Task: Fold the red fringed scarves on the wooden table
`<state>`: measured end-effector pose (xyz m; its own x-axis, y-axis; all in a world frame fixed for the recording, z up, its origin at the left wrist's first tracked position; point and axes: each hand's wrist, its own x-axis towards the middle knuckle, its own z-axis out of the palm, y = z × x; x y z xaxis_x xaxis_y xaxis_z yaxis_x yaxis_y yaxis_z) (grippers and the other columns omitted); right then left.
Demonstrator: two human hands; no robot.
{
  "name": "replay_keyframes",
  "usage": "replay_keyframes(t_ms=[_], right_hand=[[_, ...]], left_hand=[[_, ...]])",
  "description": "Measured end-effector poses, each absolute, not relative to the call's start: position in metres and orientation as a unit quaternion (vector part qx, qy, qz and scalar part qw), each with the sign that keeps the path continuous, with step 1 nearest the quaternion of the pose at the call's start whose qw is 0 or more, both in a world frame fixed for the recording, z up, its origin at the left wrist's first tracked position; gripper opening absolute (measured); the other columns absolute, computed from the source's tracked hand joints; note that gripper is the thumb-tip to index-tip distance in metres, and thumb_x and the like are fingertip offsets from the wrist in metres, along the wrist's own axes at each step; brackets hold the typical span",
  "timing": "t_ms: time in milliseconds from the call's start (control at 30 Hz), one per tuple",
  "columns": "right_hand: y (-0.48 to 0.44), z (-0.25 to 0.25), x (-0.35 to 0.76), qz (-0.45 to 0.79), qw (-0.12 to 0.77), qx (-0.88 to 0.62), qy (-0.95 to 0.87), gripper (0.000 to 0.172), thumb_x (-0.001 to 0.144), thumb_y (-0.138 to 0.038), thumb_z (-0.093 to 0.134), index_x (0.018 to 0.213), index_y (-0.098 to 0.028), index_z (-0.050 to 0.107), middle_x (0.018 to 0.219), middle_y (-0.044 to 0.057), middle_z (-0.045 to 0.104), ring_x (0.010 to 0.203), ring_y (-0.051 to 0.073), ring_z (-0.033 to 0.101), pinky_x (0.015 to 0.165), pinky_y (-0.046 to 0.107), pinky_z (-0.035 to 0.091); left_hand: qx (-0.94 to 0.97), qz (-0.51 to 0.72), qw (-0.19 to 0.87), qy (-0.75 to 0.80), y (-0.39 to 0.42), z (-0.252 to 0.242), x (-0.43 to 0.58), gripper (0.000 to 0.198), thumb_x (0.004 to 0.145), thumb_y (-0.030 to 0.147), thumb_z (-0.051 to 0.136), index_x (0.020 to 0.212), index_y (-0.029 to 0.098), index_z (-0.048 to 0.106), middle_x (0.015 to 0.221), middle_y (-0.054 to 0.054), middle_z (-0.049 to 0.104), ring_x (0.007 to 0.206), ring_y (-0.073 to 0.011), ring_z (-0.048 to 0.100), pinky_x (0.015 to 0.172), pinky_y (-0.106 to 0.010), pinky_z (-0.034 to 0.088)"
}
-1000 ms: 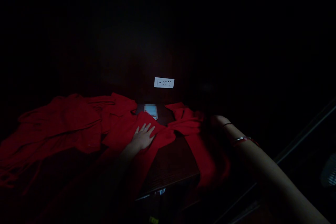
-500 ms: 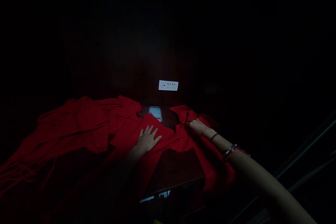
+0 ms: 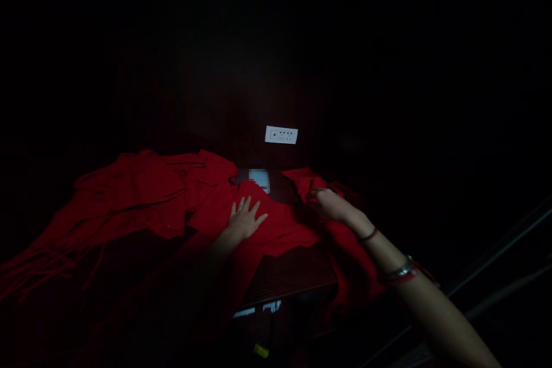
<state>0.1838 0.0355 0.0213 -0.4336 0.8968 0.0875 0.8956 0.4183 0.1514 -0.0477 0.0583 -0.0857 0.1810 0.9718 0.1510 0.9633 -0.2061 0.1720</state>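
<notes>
A red cloth (image 3: 287, 231) lies across a dark wooden tabletop (image 3: 293, 273) and hangs down past its front edge. Flat on the cloth rests my left hand (image 3: 245, 221), fingers spread, a ring on one of them. To the right, my right hand (image 3: 331, 203) is closed on a bunched part of the same cloth; its fingertips are partly hidden. A bracelet and bands circle that wrist and forearm. More red fabric (image 3: 138, 190) is heaped at the left, with long fringe-like strings trailing down.
A white socket panel (image 3: 281, 135) is fixed on the dark wall behind. A pale, pixelated rectangular item (image 3: 259, 179) lies at the back of the tabletop. Below the front edge is a small yellow object (image 3: 261, 350). The surroundings are very dark.
The cloth between my hands now lies smoother, its folds pulled out. My right hand has shifted slightly in the picture, and the view has moved a little. My left hand stays flat on the cloth.
</notes>
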Motion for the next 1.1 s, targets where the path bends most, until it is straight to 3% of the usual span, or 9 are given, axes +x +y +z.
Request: replay_keyframes(t_ms=[167,333,500,667,767,900,1000,1100], right_hand=[[0.08,0.001,0.119,-0.04,0.029,0.564,0.824,0.036,0.08,-0.038,0.043,0.1,-0.011,0.057,0.096,0.012,0.061,0.081,0.017,0.058,0.062,0.019,0.04],[0.106,-0.02,0.082,-0.071,-0.005,0.555,0.829,0.029,0.076,-0.035,0.049,0.094,-0.015,0.061,0.096,0.008,0.061,0.085,0.015,0.056,0.067,0.017,0.039],[0.1,-0.036,0.067,-0.053,-0.043,0.564,0.823,0.031,0.074,-0.037,0.05,0.093,-0.015,0.06,0.105,0.011,0.056,0.093,0.019,0.053,0.072,0.023,0.039],[0.094,-0.041,0.07,-0.045,-0.059,0.597,0.799,0.026,0.076,-0.023,0.045,0.094,-0.012,0.059,0.101,0.014,0.057,0.091,0.02,0.054,0.069,0.024,0.039],[0.093,-0.032,0.078,-0.06,-0.101,0.564,0.817,0.023,0.076,-0.017,0.042,0.089,-0.009,0.06,0.095,0.015,0.059,0.085,0.018,0.055,0.068,0.022,0.038],[0.092,-0.022,0.086,-0.133,-0.151,0.473,0.858,0.021,0.078,-0.021,0.042,0.086,-0.012,0.059,0.083,0.006,0.062,0.076,0.013,0.055,0.062,0.019,0.038],[0.09,-0.023,0.086,-0.104,-0.1,0.544,0.826,0.021,0.076,-0.021,0.044,0.087,-0.013,0.06,0.087,0.01,0.063,0.078,0.016,0.057,0.061,0.021,0.039],[0.088,-0.029,0.083,-0.067,-0.027,0.623,0.779,0.026,0.076,-0.018,0.043,0.094,-0.013,0.06,0.096,0.016,0.06,0.086,0.021,0.058,0.064,0.024,0.042]], left_hand=[[0.752,0.121,-0.027,0.647,0.066,-0.078,-0.062,0.059,0.079,0.055,0.026,0.127,0.021,0.032,0.137,-0.011,0.022,0.125,-0.0273,0.014,0.098,-0.047,0.014],[0.676,0.173,-0.147,0.701,0.079,-0.067,-0.099,0.039,0.081,0.029,0.034,0.118,0.021,0.045,0.135,-0.008,0.026,0.125,-0.0264,0.016,0.098,-0.046,0.017],[0.596,0.179,-0.127,0.772,0.079,-0.059,-0.124,0.032,0.078,0.019,0.038,0.106,0.016,0.052,0.105,-0.014,0.055,0.102,-0.0261,0.047,0.079,-0.038,0.04],[0.53,0.239,-0.077,0.81,0.079,-0.052,-0.131,0.03,0.08,0.024,0.036,0.107,0.018,0.047,0.094,-0.01,0.058,0.085,-0.0213,0.055,0.067,-0.03,0.044],[0.522,0.242,-0.1,0.812,0.077,-0.048,-0.129,0.034,0.081,0.023,0.035,0.113,0.017,0.044,0.097,-0.011,0.057,0.089,-0.023,0.053,0.068,-0.031,0.043],[0.593,0.242,-0.157,0.751,0.075,-0.046,-0.119,0.041,0.082,0.029,0.034,0.12,0.018,0.039,0.114,-0.012,0.048,0.105,-0.0251,0.044,0.08,-0.035,0.04],[0.722,0.207,-0.133,0.647,0.077,-0.052,-0.113,0.045,0.082,0.038,0.032,0.124,0.023,0.034,0.13,-0.005,0.035,0.12,-0.0222,0.027,0.093,-0.037,0.029],[0.8,0.096,-0.038,0.59,0.081,-0.065,-0.112,0.05,0.082,0.048,0.027,0.128,0.03,0.026,0.137,0.002,0.024,0.126,-0.0222,0.013,0.099,-0.044,0.015]])
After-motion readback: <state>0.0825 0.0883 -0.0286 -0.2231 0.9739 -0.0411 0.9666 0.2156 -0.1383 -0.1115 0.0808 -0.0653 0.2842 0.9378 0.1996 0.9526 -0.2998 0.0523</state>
